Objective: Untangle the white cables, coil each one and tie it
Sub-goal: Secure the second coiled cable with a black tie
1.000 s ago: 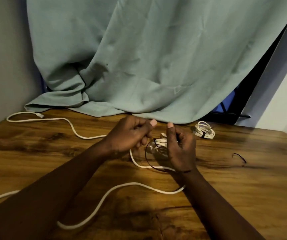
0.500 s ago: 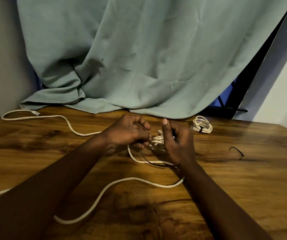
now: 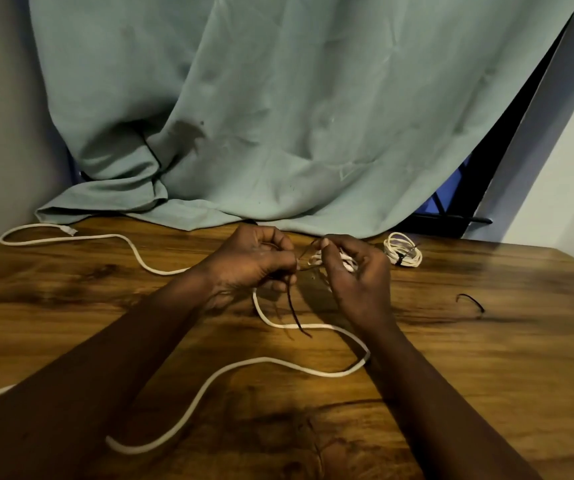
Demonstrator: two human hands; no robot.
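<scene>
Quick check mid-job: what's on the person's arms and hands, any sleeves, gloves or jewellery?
The left forearm and right forearm are bare to the frame edge, no sleeves in view. The left hand and right hand wear no gloves; no watch, bracelet or ring shows.

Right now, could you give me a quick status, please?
Left hand pinches dark tie. Right hand grips small coil. Long cable loose on table, under forearms.

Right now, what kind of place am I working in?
Probably a room in a home rather than a workshop. There's a wooden table set into a corner, a pale green curtain draped onto its far edge, and a dark window opening showing behind the curtain.
</scene>
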